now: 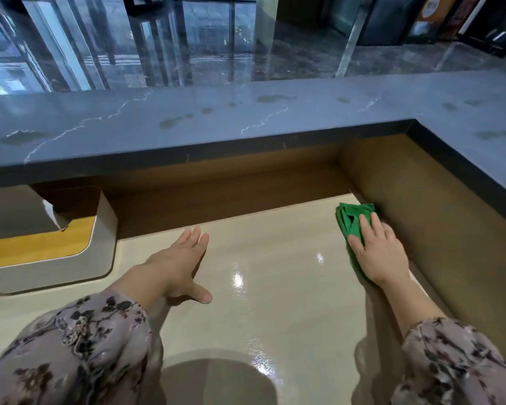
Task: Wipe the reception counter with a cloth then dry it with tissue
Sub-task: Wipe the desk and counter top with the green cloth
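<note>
green cloth pressed flat in the far right corner of the worktop

the cloth [351,218] lies bunched on the glossy beige worktop [275,317], its right edge just against the brown panel [427,217] that walls the corner. the right hand [379,254] lies on the near part of the cloth, palm down. its fingers [364,226] are straight and spread over the green fabric, pressing rather than gripping it, and the cloth's far folds stick out beyond the fingertips.

well to the left of the cloth, the left hand [177,266] is stretched out low over the worktop, palm down. its fingers are straight and close together, the thumb splayed toward the cloth, holding nothing. whether the palm touches the surface i cannot tell.

farther left of the cloth stands a pale box [103,229] with a wooden top. a white tissue [52,214] pokes up from its slot, partly tucked under the overhang.

beyond and above the cloth runs a dark veined stone ledge [216,133], which turns a corner and carries on along the cloth's right side. dull wet smears [170,122] dot its top. nearer than the cloth, both forearms wear floral sleeves [79,346], and bright glints show on the worktop between the cloth and the left hand.
</note>
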The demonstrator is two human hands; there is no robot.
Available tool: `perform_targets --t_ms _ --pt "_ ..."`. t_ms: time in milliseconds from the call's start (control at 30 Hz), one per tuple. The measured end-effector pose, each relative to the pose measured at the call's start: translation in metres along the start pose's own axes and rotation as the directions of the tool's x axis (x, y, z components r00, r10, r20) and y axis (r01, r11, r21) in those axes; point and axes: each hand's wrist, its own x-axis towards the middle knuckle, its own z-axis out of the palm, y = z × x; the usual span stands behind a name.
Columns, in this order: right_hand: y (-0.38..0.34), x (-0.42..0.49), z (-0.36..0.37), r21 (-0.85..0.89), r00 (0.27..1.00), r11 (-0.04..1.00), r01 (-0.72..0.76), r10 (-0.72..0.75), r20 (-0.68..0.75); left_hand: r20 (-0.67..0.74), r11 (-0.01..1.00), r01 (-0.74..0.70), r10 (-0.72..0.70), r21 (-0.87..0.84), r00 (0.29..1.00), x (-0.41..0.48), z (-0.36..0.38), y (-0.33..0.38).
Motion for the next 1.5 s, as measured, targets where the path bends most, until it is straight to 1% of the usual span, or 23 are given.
perform_targets --t_ms 100,167,233,300,400,500,567,633,700,767,833,900,1000,1100,1200,1333,1433,1500 --pt "-0.037 -0.012 0.000 0.065 0.992 0.990 -0.124 0.124 0.008 -0.019 1.000 0.003 -0.003 -0.014 1.000 -0.001 0.002 -0.001" --pt "-0.075 -0.029 0.001 0.092 0.994 0.990 -0.109 0.109 0.010 -0.049 1.000 0.003 -0.004 -0.013 0.999 -0.004 0.002 0.000" --pt "-0.116 -0.057 0.005 0.110 1.000 0.994 -0.018 0.017 0.010 -0.098 1.000 0.006 -0.004 0.016 0.995 -0.012 0.004 0.003" --pt "-0.157 -0.090 0.008 0.118 0.992 0.986 0.120 -0.123 0.020 -0.168 0.998 0.016 -0.005 0.064 0.986 -0.022 0.009 0.005" --pt "-0.198 -0.131 0.013 0.111 0.935 0.935 0.337 -0.346 0.083 -0.248 0.995 0.068 -0.050 0.067 0.968 -0.038 0.021 0.011" --pt "-0.192 -0.132 0.010 0.092 0.873 0.876 0.474 -0.481 0.085 -0.270 0.994 0.094 -0.076 0.056 0.960 -0.051 0.030 0.019" --pt "-0.166 -0.117 0.009 0.062 0.855 0.858 0.510 -0.513 0.073 -0.257 0.995 0.067 -0.048 0.068 0.965 -0.055 0.030 0.025" --pt "-0.131 -0.099 0.005 0.050 0.895 0.896 0.441 -0.443 0.054 -0.227 0.997 0.030 -0.012 0.075 0.974 -0.058 0.028 0.033" --pt "-0.089 -0.082 0.003 0.044 0.954 0.954 0.297 -0.299 0.024 -0.206 0.997 -0.001 0.018 0.080 0.978 -0.059 0.027 0.042" --pt "-0.041 -0.073 0.006 0.031 0.991 0.991 0.132 -0.132 0.000 -0.193 0.996 -0.031 0.047 0.089 0.980 -0.059 0.027 0.052" --pt "0.005 -0.076 0.008 0.034 0.998 0.999 -0.024 0.026 -0.063 -0.178 0.993 -0.053 0.071 0.102 0.982 -0.060 0.029 0.061" --pt "0.032 -0.082 0.010 0.045 0.990 0.992 -0.115 0.118 -0.074 -0.166 0.992 -0.050 0.070 0.118 0.984 -0.061 0.032 0.063" --pt "0.030 -0.097 0.012 0.098 0.980 0.977 -0.190 0.196 -0.048 -0.150 0.990 -0.036 0.057 0.136 0.987 -0.066 0.037 0.064" --pt "-0.005 -0.119 0.013 0.147 0.969 0.959 -0.241 0.246 -0.015 -0.150 0.992 -0.022 0.041 0.126 0.988 -0.073 0.039 0.064" --pt "-0.057 -0.151 0.017 0.162 0.984 0.970 -0.179 0.180 0.008 -0.144 0.994 -0.005 0.022 0.112 0.989 -0.080 0.041 0.065" --pt "-0.131 -0.201 0.024 0.148 0.999 0.988 0.036 -0.035 -0.009 -0.105 0.995 0.031 -0.020 0.099 0.994 -0.092 0.044 0.066" --pt "-0.163 -0.224 0.030 0.174 0.969 0.955 0.242 -0.248 0.009 -0.081 0.992 0.049 -0.040 0.116 0.996 -0.097 0.046 0.065" --pt "-0.158 -0.225 0.027 0.148 0.936 0.927 0.344 -0.351 0.029 -0.084 0.990 0.055 -0.045 0.129 0.995 -0.101 0.046 0.065"
